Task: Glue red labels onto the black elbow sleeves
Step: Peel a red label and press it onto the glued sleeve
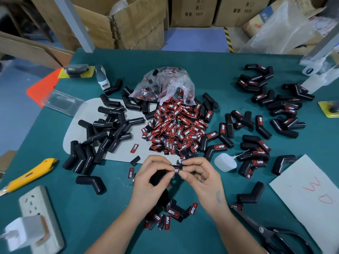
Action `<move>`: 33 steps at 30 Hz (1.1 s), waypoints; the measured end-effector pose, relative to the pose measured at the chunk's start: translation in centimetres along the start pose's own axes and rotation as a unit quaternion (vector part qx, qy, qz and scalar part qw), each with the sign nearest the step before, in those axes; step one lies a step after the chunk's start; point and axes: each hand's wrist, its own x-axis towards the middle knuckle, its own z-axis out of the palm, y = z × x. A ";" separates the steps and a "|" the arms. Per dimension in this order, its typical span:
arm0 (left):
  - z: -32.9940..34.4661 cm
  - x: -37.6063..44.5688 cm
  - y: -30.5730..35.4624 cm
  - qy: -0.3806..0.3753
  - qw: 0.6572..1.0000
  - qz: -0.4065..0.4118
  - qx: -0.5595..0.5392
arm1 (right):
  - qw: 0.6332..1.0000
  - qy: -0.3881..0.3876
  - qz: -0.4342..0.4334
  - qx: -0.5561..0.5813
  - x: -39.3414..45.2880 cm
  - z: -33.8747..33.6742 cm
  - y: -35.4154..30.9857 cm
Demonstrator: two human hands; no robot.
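Both hands meet just above the near-centre of the green desk; left hand curls round a black elbow sleeve, most of it hidden in the palm; right hand pinches a red label w/ thumb & forefinger, right at the left hand's fingertips, label touching the sleeve's top end; can't tell if it's stuck down yet.

Label pile sits just beyond the hands, spilling from a clear plastic bag; unlabelled sleeves heaped to the left, partly on a grey mat; labelled sleeves scattered to the right & far right; a few more labelled ones lie on the desk between the forearms. One loose label lies alone betw. pile & left hand.

White glue bottle lies on its side just right of the right hand, nozzle pointing right; not touched. Yellow utility knife at left edge; white power strip near left corner; black scissors near right; white paper w/ red marks at far right; cardboard boxes behind the desk.
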 end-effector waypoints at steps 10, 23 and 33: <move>0.2 0.2 -0.2 -0.021 0.999 -0.036 -0.006 | 0.999 -0.021 0.029 0.001 0.2 -0.1 -0.1; 0.2 0.3 0.3 -0.017 0.999 -0.043 0.000 | 0.999 -0.019 0.020 -0.025 0.0 -0.1 -0.5; 0.3 0.2 0.5 -0.025 0.999 -0.040 0.000 | 0.999 -0.023 -0.002 -0.038 -0.2 0.0 -0.7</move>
